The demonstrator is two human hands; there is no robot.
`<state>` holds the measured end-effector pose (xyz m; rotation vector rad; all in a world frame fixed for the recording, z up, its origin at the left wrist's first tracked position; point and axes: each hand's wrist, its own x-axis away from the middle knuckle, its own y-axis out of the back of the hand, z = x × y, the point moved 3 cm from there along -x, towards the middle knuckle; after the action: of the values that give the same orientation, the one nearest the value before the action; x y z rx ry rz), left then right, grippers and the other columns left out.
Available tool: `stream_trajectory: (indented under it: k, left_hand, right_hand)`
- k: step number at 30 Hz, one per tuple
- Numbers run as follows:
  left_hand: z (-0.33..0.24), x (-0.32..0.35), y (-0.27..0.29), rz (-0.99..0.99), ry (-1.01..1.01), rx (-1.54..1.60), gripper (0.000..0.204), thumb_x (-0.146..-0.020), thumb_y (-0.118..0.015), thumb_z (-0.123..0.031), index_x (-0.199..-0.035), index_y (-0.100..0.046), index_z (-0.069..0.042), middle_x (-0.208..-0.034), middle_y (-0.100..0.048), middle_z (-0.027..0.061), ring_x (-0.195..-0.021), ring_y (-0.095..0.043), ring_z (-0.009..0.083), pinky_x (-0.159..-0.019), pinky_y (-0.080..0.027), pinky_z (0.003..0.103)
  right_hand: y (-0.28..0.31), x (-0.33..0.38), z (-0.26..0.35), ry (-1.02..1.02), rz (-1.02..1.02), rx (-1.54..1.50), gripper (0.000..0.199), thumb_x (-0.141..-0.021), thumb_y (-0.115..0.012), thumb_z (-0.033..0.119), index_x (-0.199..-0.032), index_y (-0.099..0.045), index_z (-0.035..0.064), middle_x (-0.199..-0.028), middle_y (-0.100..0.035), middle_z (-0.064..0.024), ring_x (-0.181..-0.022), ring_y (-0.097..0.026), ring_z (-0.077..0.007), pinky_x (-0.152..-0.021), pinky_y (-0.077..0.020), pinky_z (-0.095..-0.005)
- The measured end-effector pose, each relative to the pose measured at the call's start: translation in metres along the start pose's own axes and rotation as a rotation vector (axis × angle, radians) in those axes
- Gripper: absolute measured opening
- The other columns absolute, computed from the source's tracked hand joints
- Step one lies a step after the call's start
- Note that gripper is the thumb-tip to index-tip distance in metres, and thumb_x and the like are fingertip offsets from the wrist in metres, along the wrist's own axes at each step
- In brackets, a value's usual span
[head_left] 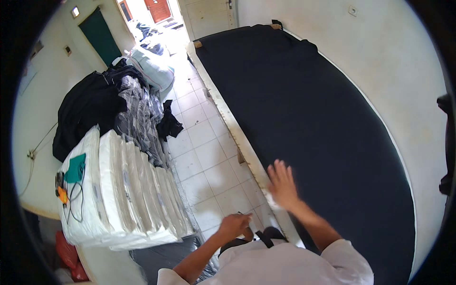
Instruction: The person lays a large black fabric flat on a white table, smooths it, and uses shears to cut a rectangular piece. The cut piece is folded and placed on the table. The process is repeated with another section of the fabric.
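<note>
My right hand (282, 185) is spread wide, palm down, with the fingers apart. It is at the near edge of a long, flat sheet of plain black cloth (313, 114), but it is blurry, so I cannot tell if it touches. My left hand (235, 224) is low by my tummy, with its fingers bent. I cannot tell if they pinch anything.

The cloth lies on a long worktop with a pale, scuffed edge (222, 105), and it covers nearly all of the top. I think it is soft and floppy and will not break. A corner should feel light, but the whole sheet may be heavy. I would take hold of the long side next to me, with my 2 hands far apart, so it does not bunch up. 2 small brown pieces (198, 44) sit at its far corners.

Past my left hand is a floor of white square tiles (203, 133). Beyond that stands a row of puffy white packs in clear plastic (126, 190), with a folded green cloth (75, 168) on top.
</note>
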<state>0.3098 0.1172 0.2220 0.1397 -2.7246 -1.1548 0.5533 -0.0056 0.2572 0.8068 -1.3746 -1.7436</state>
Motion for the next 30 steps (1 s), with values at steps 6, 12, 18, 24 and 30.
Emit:
stream_trajectory:
  k: [6, 12, 18, 24, 30]
  left_hand:
    - [0.119, -0.091, 0.147, -0.164, 0.085, 0.067, 0.035, -0.107, -0.065, -0.028, -0.138, -0.072, -0.014, -0.117, -0.079, 0.0190, -0.107, -0.075, 0.0378, -0.091, -0.061, 0.047]
    - [0.240, -0.233, 0.251, -0.100, 0.069, 0.041, 0.040, -0.106, -0.063, -0.027, -0.144, -0.065, -0.013, -0.111, -0.077, 0.0210, -0.103, -0.073, 0.0432, -0.088, -0.059, 0.052]
    - [0.383, -0.332, 0.373, 0.128, 0.284, -0.126, 0.048, -0.109, -0.060, -0.036, -0.150, -0.062, -0.013, -0.126, -0.075, 0.0230, -0.116, -0.072, 0.0433, -0.100, -0.057, 0.050]
    - [0.537, -0.410, 0.497, -0.213, 0.408, 0.247, 0.042, -0.108, -0.064, -0.027, -0.145, -0.067, -0.008, -0.116, -0.078, 0.0244, -0.106, -0.078, 0.0392, -0.093, -0.061, 0.042]
    - [0.711, -0.585, 0.649, -0.294, 0.257, 0.118, 0.032, -0.105, -0.066, -0.019, -0.132, -0.074, -0.005, -0.114, -0.077, 0.0267, -0.106, -0.076, 0.0416, -0.090, -0.061, 0.045]
  right_hand:
    - [-0.020, -0.203, -0.008, -0.121, -0.009, 0.096, 0.082, -0.105, -0.061, 0.032, -0.169, -0.025, -0.0057, -0.178, -0.012, -0.0310, -0.166, -0.009, -0.0471, -0.133, -0.0058, -0.0624]
    - [-0.019, -0.416, 0.013, -0.074, -0.278, -0.106, 0.075, -0.105, -0.060, 0.025, -0.165, -0.030, -0.0087, -0.175, -0.020, -0.0326, -0.164, -0.017, -0.0487, -0.133, -0.0116, -0.0592]
    - [0.005, -0.708, 0.040, -0.165, -0.399, -0.700, 0.059, -0.105, -0.059, 0.021, -0.154, -0.049, -0.0084, -0.132, -0.067, -0.0344, -0.126, -0.065, -0.0478, -0.114, -0.0487, -0.0498]
    - [-0.009, -0.978, 0.042, -0.306, -0.121, -0.567, 0.067, -0.100, -0.065, 0.024, -0.159, -0.048, -0.0009, -0.102, -0.077, -0.0297, -0.101, -0.075, -0.0451, -0.093, -0.0587, -0.0504]
    - [-0.047, -1.151, 0.031, -0.602, 0.061, -0.837, 0.080, -0.098, -0.072, 0.036, -0.165, -0.042, 0.0040, -0.091, -0.076, -0.0189, -0.087, -0.075, -0.0353, -0.084, -0.0597, -0.0466]
